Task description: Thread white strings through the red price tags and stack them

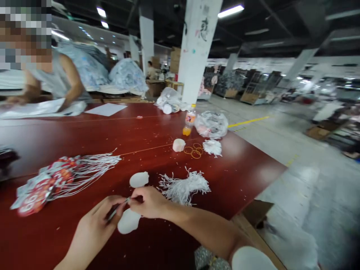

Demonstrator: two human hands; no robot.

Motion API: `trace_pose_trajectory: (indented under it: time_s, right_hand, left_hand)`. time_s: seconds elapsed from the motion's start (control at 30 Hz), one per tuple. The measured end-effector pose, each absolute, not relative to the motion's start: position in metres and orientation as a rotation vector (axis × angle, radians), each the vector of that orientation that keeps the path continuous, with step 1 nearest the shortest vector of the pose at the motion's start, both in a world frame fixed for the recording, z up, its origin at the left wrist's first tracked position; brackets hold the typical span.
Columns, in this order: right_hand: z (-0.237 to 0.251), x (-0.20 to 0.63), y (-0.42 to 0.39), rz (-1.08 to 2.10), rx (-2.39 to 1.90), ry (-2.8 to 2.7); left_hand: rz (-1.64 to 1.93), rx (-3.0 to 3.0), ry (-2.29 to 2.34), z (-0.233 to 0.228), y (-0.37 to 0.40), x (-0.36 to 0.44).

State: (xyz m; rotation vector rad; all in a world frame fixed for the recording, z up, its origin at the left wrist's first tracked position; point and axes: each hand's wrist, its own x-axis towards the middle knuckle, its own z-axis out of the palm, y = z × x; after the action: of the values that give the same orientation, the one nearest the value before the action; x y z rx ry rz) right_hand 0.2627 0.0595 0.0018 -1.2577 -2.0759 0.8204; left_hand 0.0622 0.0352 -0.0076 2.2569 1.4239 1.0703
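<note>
My left hand [99,221] pinches a thin dark tool, like tweezers or a small blade, over the dark red table [118,127]. My right hand [150,201] meets it at the tool's tip and pinches something small there that I cannot make out. A white oval piece [128,221] lies just under both hands. Another white oval piece [138,179] rests a little farther off. A heap of short white strings [184,186] lies to the right of my right hand. A bundle of red-and-white tags [45,185] with long white strings lies to the left.
Farther along the table are a white lump [179,144], several yellow rubber bands [194,150], a small string pile [212,147], an orange drink bottle [189,120] and a plastic bag [211,125]. Another person [47,77] works at the far left. The table's right edge drops to the floor [281,150].
</note>
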Motion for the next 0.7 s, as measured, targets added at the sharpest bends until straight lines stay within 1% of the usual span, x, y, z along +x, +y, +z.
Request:
trace_pose_trajectory:
  time_s: [0.1,0.2,0.37,0.43,0.5,0.63,0.7]
  right_hand:
    - [0.004,0.262,0.056,0.863,-1.335,-2.043]
    - [0.009,0.261,0.048,0.793,-1.359,-2.049]
    - [0.016,0.264,0.048,0.816,-1.298,-1.977]
    - [0.014,0.268,0.057,0.898,-1.170,-2.021]
    - [0.012,0.272,0.066,1.029,-1.059,-2.032]
    - [0.017,0.287,0.067,1.289,-1.123,-1.710]
    - [0.022,0.296,0.064,1.503,-1.004,-1.527]
  left_hand:
    - [1.050,2.218,1.463,-0.009,0.036,0.062]
    - [0.999,2.140,1.520,-0.009,0.032,0.064]
    - [1.054,2.060,1.328,-0.004,0.027,0.066]
    - [1.074,2.026,1.264,-0.004,0.029,0.065]
    - [1.009,2.172,1.274,-0.005,0.029,0.064]
    - [0.714,2.623,1.235,-0.010,0.024,0.070]
    - [0.676,2.719,1.190,-0.014,0.022,0.074]
